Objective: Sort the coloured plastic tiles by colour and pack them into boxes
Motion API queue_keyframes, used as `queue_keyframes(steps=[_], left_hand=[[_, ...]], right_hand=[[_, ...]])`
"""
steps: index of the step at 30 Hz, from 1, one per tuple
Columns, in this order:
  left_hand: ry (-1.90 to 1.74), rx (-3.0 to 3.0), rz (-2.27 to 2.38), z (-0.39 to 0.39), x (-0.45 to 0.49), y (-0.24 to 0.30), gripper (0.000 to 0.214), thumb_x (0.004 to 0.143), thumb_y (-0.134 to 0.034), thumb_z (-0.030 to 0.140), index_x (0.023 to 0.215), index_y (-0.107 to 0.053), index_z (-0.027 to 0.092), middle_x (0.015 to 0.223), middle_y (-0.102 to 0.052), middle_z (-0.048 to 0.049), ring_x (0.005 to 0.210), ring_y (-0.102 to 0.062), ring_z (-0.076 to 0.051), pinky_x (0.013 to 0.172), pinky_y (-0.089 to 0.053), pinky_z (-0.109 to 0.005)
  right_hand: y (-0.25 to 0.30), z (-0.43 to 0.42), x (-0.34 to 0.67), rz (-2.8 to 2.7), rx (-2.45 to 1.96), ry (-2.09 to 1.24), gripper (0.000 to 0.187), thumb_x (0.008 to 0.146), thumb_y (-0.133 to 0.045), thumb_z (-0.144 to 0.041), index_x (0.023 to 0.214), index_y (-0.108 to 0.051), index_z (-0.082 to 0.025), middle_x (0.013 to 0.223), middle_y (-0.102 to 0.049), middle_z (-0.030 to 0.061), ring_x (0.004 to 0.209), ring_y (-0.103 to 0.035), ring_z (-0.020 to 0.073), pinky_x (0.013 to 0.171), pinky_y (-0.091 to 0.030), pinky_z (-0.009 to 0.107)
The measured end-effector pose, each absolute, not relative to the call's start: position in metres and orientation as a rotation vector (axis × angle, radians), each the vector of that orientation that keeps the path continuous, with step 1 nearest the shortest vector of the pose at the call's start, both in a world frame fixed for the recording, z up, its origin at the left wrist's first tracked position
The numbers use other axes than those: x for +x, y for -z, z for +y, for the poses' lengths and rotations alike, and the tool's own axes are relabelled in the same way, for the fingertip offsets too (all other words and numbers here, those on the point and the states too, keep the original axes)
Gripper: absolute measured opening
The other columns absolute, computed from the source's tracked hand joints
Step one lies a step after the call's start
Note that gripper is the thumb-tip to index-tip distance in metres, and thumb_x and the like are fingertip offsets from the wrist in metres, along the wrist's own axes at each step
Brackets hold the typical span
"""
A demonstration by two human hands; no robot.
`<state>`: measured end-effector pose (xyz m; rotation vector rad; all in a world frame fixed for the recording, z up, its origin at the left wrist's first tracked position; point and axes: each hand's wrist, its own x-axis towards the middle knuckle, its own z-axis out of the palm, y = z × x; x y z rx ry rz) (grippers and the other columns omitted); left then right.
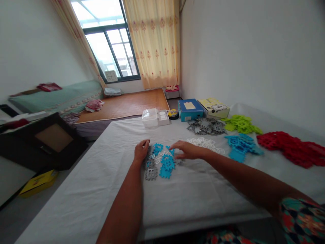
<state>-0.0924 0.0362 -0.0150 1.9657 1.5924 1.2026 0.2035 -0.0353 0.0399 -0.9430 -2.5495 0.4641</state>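
At frame centre my left grip (141, 150) curls on grey tiles (151, 174), hold unclear; right grip (186, 150) hovers released over blue tiles (167, 166). Light, stiff plastic, I judge: pinch edges.

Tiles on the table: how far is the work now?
Done: a small cluster of grey, blue and white tiles lies together. In hand: left hand rests on it, right hand hovers at its edge. Left: grey pile, green pile, blue pile, red pile lie apart.
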Motion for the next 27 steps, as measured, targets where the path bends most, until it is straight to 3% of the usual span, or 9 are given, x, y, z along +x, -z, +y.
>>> queue_keyframes(steps=[4, 9, 13, 17, 27], left_hand=[[-1.212, 1.941, 1.576, 0.035, -0.090, 0.016, 0.030, 0.088, -0.048, 0.036, 0.100, -0.072, 0.021, 0.101, -0.074, -0.0052, 0.093, -0.069, -0.019, 0.087, -0.052, -0.032], [-1.207, 1.963, 1.563, 0.037, -0.092, 0.016, 0.032, 0.087, -0.048, 0.038, 0.099, -0.071, 0.019, 0.102, -0.074, -0.0063, 0.092, -0.069, -0.020, 0.088, -0.051, -0.033], [-1.193, 1.957, 1.556, 0.037, -0.094, 0.015, 0.035, 0.087, -0.047, 0.041, 0.100, -0.071, 0.019, 0.102, -0.074, -0.0066, 0.088, -0.070, -0.020, 0.085, -0.052, -0.033], [-1.190, 1.948, 1.577, 0.038, -0.096, 0.015, 0.038, 0.086, -0.046, 0.043, 0.101, -0.071, 0.019, 0.102, -0.074, -0.0070, 0.089, -0.070, -0.021, 0.085, -0.052, -0.033], [-1.123, 1.976, 1.577, 0.041, -0.097, 0.014, 0.042, 0.085, -0.046, 0.047, 0.103, -0.070, 0.018, 0.104, -0.074, -0.0083, 0.090, -0.070, -0.023, 0.088, -0.051, -0.036]], right_hand=[[-0.029, -0.059, 0.164, -2.695, -0.852, -0.453, 0.057, 0.075, -0.074, -0.040, 0.125, -0.059, -0.017, 0.118, -0.065, 0.0119, 0.109, -0.057, 0.0260, 0.096, -0.043, 0.039], [-0.025, -0.060, 0.162, -2.700, -0.794, -0.439, 0.036, 0.081, -0.069, -0.036, 0.113, -0.065, -0.021, 0.114, -0.066, 0.0081, 0.106, -0.059, 0.0222, 0.105, -0.034, 0.041], [-0.035, -0.069, 0.173, -2.630, -0.798, -0.467, 0.047, 0.078, -0.071, -0.042, 0.118, -0.063, -0.019, 0.111, -0.067, 0.0097, 0.105, -0.060, 0.0228, 0.098, -0.041, 0.038], [-0.049, -0.078, 0.221, -2.434, -1.103, -0.392, 0.049, 0.079, -0.069, -0.048, 0.118, -0.064, -0.020, 0.111, -0.068, 0.0106, 0.100, -0.062, 0.0236, 0.088, -0.048, 0.036], [-0.023, -0.111, 0.439, -1.962, -2.035, 0.216, 0.050, 0.076, -0.065, -0.047, 0.119, -0.065, -0.022, 0.122, -0.065, 0.0110, 0.108, -0.058, 0.0327, 0.089, -0.047, 0.046]])
